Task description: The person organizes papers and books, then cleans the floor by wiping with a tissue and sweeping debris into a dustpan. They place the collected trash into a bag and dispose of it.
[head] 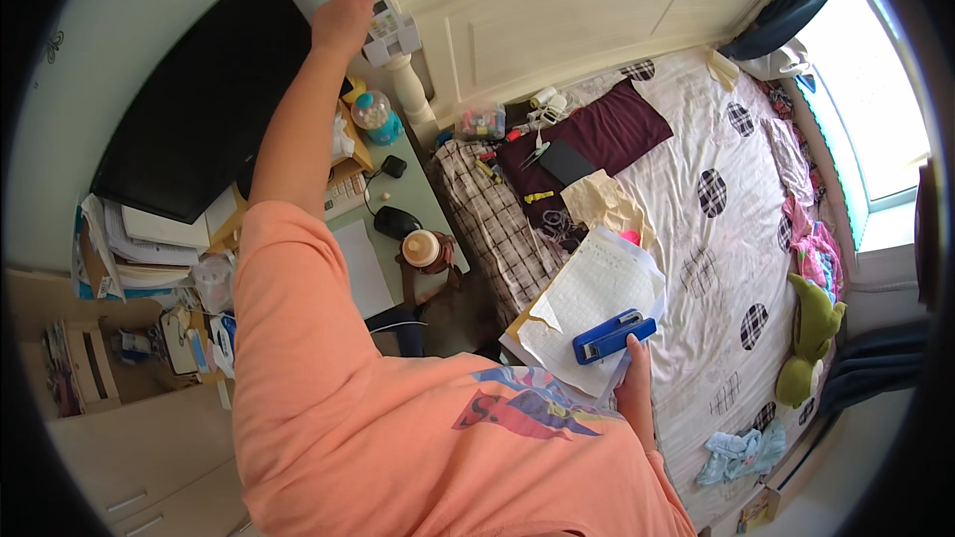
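Observation:
At the upper left, my left hand (345,21) reaches to a white remote control (385,24) in a pale holder (394,43) on the cream bedpost (409,89). Its fingers curl at the remote's upper end; the thumb is hidden. On the right, my right hand (636,380) supports a stack of papers (556,321) against my front. A blue stapler (613,335) lies across the top grid-lined sheet, with my right thumb against its side. The top sheet has a torn edge and bears handwriting.
Left stand a black monitor (209,89), a desk (440,201) with a mouse (396,222), a feeding bottle (421,248) and a blue-lidded jar (377,118). On the bed (671,239) lie a maroon cloth (634,119), scissors (536,155), crumpled brown paper (608,201) and a green plush toy (812,335).

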{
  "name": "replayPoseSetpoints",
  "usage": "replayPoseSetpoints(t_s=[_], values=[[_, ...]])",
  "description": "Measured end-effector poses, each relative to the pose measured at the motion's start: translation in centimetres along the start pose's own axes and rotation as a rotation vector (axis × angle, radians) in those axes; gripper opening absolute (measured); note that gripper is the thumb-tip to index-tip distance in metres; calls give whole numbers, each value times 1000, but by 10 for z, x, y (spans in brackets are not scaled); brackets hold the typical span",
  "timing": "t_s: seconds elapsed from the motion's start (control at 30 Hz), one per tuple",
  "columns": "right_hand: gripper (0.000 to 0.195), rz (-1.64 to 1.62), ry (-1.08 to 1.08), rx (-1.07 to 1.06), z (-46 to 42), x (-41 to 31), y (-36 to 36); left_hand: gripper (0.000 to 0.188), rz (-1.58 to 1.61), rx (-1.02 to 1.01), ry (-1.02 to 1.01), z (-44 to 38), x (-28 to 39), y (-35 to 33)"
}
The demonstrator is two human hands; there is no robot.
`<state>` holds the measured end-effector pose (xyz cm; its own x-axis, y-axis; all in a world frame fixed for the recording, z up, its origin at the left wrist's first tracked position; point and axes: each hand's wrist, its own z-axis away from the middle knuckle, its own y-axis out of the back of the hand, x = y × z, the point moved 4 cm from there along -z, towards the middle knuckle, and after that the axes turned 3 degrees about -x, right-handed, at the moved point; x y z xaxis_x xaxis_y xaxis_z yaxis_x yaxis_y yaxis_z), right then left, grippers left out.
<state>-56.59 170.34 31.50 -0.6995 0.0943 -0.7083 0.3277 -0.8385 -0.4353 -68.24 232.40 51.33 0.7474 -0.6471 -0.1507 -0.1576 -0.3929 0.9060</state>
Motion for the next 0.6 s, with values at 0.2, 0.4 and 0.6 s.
replayPoseSetpoints(t_s=[0.2, 0.4, 0.6], values=[[38, 38, -12, 33, -10, 3, -10, 24, 10, 129, -20, -2, -2, -8], [37, 7, 13, -51, -19, 7, -13, 24, 91, 2, 122, 13, -13, -29], [38, 4, -32, -17, -21, 10, -14, 46, 167, 18, 26, 18, 2, -39]])
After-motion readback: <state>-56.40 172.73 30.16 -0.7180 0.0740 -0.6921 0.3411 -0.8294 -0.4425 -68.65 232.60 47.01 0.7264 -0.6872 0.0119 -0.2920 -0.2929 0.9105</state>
